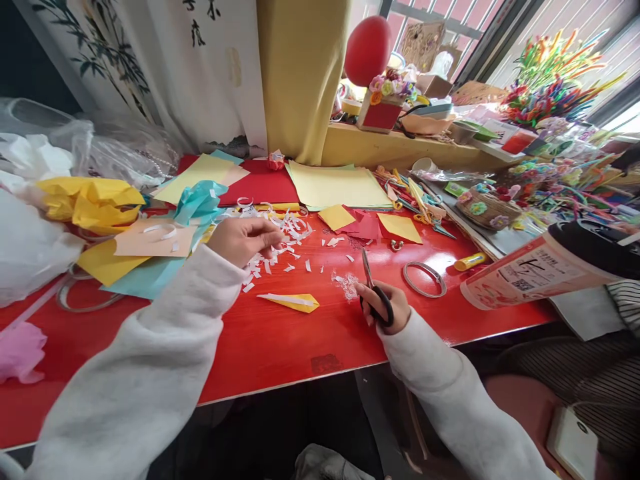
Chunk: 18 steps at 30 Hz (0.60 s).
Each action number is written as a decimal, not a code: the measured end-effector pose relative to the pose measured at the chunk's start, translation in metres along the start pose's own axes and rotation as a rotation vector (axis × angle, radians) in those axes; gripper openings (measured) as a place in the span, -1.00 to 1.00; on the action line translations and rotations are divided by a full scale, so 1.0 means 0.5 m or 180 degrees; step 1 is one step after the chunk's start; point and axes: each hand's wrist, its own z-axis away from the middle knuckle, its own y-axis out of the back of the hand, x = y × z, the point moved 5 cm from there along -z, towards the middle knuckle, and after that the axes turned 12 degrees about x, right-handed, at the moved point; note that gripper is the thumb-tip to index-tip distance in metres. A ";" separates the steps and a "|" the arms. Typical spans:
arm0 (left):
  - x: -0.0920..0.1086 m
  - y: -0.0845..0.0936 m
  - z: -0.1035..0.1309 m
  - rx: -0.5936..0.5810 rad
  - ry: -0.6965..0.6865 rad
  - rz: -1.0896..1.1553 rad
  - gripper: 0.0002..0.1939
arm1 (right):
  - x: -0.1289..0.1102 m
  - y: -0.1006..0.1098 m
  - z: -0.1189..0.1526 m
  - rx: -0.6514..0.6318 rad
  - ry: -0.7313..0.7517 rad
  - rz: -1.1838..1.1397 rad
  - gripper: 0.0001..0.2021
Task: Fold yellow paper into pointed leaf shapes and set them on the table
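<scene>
My right hand (393, 308) is closed around a pair of scissors (381, 303) with black handles. The blades point up and away over the red table and look nearly together. Over a pile of white paper scraps (293, 230), my left hand (246, 239) has its thumb and fingers pinched together. What lies between those fingertips, if anything, is too small to make out. A folded yellow paper piece (295, 302) with a white strip along it rests on the table between my hands. White crumbs (346, 287) are scattered beside the scissors.
Coloured paper sheets (335, 183) lie along the back of the red table (280, 357). At right stand a large paper cup (530, 273), a glue stick (470, 261) and a metal ring (424, 279). Crumpled yellow paper (93, 200) and plastic bags (30, 240) crowd the left.
</scene>
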 end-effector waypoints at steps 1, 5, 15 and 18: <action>-0.004 -0.001 0.000 -0.0246 -0.0041 -0.0013 -0.79 | -0.002 0.001 -0.001 -0.0004 0.0127 -0.0049 -0.64; -0.039 -0.060 0.027 -0.1457 -0.0256 -0.0366 -0.78 | -0.016 -0.015 0.008 -0.0237 0.0787 -0.0085 -0.57; -0.066 -0.115 0.070 -0.1301 -0.0502 -0.0903 -0.55 | -0.014 -0.048 0.016 -0.0701 0.0932 -0.0175 -0.51; -0.064 -0.115 0.061 -0.1178 -0.0021 -0.0238 -0.48 | -0.021 -0.068 0.017 -0.0795 0.0942 -0.0557 -0.53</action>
